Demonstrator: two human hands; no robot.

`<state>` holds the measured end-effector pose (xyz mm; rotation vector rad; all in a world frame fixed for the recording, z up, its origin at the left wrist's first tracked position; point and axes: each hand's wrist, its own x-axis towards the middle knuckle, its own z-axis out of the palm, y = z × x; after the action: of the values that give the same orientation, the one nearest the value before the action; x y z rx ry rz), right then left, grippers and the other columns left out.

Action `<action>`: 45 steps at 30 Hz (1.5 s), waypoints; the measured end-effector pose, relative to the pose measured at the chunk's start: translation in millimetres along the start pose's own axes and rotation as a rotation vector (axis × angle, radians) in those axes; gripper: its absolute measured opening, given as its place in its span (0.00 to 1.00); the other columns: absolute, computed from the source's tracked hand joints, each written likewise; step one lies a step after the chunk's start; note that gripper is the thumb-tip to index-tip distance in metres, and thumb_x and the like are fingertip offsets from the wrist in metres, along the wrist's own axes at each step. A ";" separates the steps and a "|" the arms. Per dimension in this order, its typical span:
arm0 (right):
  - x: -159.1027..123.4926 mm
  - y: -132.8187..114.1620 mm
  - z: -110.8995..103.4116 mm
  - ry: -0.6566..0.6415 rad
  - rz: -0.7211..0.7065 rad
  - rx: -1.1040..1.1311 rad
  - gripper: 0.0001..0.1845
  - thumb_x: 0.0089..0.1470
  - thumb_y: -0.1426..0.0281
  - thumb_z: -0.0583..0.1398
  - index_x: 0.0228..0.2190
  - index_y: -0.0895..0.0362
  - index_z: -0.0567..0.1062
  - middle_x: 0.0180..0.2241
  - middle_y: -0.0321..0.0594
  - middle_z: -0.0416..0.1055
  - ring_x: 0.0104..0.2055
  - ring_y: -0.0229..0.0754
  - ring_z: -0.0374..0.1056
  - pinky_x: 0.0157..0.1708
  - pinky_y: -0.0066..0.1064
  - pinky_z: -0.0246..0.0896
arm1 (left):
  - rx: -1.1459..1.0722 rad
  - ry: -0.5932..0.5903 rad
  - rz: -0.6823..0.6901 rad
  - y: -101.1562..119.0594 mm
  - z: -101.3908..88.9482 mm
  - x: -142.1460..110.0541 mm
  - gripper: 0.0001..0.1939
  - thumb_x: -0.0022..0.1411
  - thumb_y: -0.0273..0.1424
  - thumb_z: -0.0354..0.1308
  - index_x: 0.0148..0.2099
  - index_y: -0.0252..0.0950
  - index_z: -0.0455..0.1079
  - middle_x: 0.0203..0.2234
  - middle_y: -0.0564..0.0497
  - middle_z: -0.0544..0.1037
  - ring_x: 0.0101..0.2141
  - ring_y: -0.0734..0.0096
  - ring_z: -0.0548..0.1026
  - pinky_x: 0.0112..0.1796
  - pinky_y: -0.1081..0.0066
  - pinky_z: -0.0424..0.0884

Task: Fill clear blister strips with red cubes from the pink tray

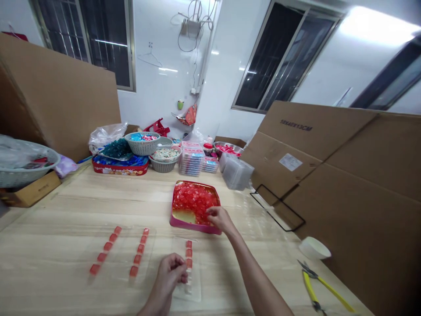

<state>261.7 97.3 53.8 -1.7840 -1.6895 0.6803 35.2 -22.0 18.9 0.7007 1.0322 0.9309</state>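
Note:
My right hand [218,217] reaches over the near right corner of a red tin [190,227] that holds a heap of small glossy red pieces [194,199]. Its fingertips are pinched together at the pieces; whatever lies between them is too small to make out. My left hand [169,277] is closed, thumb against fingers, beside a clear plastic tray [194,292]. In that tray's single column, red squares [188,253] fill the upper pockets, while the lower pockets look pale. What the left fingers hold, if anything, is hidden. Two similar red rows [140,249] [108,246] lie to the left.
Yellow-handled pliers [312,276] and a tape roll [315,248] lie at right, near a black wire frame [279,208]. Along the back stand baskets [164,166], stacked clear packs [191,160] and plastic boxes [237,173]. Cardboard sheets [355,184] wall the right side.

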 end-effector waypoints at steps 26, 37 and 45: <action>-143.7 -48.1 65.2 -0.157 0.178 0.906 0.15 0.35 0.64 0.69 0.19 0.60 0.71 0.15 0.30 0.65 0.18 0.32 0.59 0.20 0.24 0.54 | -0.099 -0.161 0.142 7.5 3.5 -11.6 0.10 0.44 0.32 0.65 0.27 0.32 0.69 0.19 0.53 0.72 0.21 0.77 0.67 0.25 0.74 0.61; -140.8 -20.2 81.0 -0.211 0.196 0.819 0.11 0.37 0.65 0.64 0.20 0.57 0.67 0.15 0.30 0.65 0.16 0.33 0.58 0.18 0.25 0.54 | 0.381 -0.064 0.169 6.1 -1.1 4.0 0.04 0.37 0.26 0.55 0.23 0.35 0.65 0.14 0.58 0.66 0.17 0.77 0.62 0.21 0.76 0.55; -146.4 -25.6 84.1 -0.077 -0.014 0.232 0.07 0.40 0.77 0.52 0.17 0.57 0.68 0.18 0.34 0.67 0.24 0.37 0.62 0.26 0.26 0.54 | 0.722 -0.001 0.304 -4.9 -2.6 1.0 0.08 0.41 0.20 0.52 0.21 0.36 0.71 0.15 0.55 0.68 0.21 0.73 0.64 0.27 0.73 0.55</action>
<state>174.2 -42.5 9.1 -1.6006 -1.5984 0.9095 34.5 -23.1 13.5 1.4893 1.2925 0.8026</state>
